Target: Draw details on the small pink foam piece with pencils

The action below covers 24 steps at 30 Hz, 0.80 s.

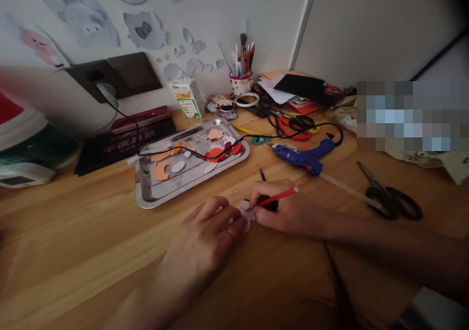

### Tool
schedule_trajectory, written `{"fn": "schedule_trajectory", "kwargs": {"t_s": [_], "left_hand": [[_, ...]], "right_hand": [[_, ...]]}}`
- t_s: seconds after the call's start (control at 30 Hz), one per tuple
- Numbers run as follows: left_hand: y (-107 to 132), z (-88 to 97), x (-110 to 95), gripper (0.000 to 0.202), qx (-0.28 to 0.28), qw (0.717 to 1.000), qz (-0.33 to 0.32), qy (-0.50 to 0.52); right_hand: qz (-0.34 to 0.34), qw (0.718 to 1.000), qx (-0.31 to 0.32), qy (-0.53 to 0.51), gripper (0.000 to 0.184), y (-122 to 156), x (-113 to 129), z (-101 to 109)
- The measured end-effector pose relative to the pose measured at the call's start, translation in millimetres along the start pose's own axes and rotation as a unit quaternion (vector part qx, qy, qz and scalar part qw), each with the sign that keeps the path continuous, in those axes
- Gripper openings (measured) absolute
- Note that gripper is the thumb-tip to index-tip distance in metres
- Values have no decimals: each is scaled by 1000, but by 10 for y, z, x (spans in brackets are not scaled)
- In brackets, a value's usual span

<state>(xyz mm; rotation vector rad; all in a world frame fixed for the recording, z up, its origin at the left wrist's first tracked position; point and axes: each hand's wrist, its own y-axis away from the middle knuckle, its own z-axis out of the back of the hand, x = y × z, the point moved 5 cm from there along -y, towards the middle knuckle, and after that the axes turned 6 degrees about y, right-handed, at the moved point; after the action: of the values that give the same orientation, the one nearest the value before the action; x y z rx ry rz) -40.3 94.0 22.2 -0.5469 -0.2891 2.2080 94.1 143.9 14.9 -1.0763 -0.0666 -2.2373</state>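
Around us on counter (91,227): metal tray (146,201) of paper shapes (217,155), cord (200,154) across it, blue glue gun (304,157). Right hand (286,215) pinches red pencil (281,194); left hand (212,230) bent over pale-pink cutout (247,222) between hands, grip we cannot tell.

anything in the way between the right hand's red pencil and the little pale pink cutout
Nothing visible: the right hand holds the red pencil with its lower end at the pale pink cutout. The left hand covers part of the cutout but leaves the pencil's side open.
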Motion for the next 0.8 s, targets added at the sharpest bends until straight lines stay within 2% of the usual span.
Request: {"fn": "schedule_trajectory", "kwargs": {"t_s": [0.8], "left_hand": [[-7, 28, -21, 18, -9, 1000, -9, 0]], "right_hand": [[3, 1000, 5, -10, 6, -2, 10, 8]]}}
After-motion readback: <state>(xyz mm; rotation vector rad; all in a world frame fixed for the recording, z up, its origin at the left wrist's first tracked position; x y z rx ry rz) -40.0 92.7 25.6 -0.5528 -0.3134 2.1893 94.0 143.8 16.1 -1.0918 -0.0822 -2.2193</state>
